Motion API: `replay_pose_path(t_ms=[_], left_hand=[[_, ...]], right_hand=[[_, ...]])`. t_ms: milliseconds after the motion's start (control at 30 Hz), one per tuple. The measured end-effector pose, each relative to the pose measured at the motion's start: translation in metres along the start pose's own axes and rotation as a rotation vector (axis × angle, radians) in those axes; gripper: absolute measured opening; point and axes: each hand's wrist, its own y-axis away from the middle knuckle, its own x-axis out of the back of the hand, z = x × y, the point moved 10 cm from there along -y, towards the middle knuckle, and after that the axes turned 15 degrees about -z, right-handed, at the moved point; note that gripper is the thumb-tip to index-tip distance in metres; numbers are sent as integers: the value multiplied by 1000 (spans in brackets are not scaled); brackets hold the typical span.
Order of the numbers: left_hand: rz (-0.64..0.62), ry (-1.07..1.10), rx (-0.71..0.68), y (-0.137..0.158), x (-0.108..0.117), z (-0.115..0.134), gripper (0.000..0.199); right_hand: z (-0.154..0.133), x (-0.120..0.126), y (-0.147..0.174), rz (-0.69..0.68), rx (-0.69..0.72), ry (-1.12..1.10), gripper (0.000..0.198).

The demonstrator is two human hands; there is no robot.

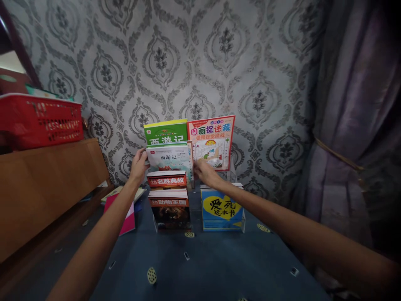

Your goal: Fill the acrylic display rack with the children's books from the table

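My left hand (138,166) grips the left edge of a pale book (167,158), its fingers curled round the side. At the book's right edge, my right hand (207,173) has its fingers closed against it. The book stands upright in a stepped clear rack, in front of a green book (166,134) with a yellow top. Below it are a red-topped book (167,181) and a dark book (169,213) with an animal on its cover. Behind my right hand stands a pink picture book (216,142); below my right forearm is a blue book (223,209) with a yellow heart.
A clear rack (243,220) holds the blue book on the dark blue cloth (216,267). Left of the racks lie a pink book (125,213) and other flat books. A red basket (59,121) sits on a wooden cabinet (56,179). A curtain (341,138) hangs at right.
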Motion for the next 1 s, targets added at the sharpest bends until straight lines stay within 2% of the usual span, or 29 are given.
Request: replay_pose_path(t_ms=[133,233,400,567,1000], left_hand=[[7,-47,122,9,1,-25,28],[-30,-162,148,9,1,-29,30],[-103,-312,87,5,1,-28,36],[-137,-422,60,5,2,-28,39],[-147,-685,60,9,0,-20,30]], right_hand=[[2,-3,-5,-74,-65,41,29],[1,-3,-8,-119,-98,77,28],[-4,-4,-8,-189,-108,108,20],[-8,-9,-9,-227,-119,77,27],[-4,-18,-28,-214,-69,98,36]])
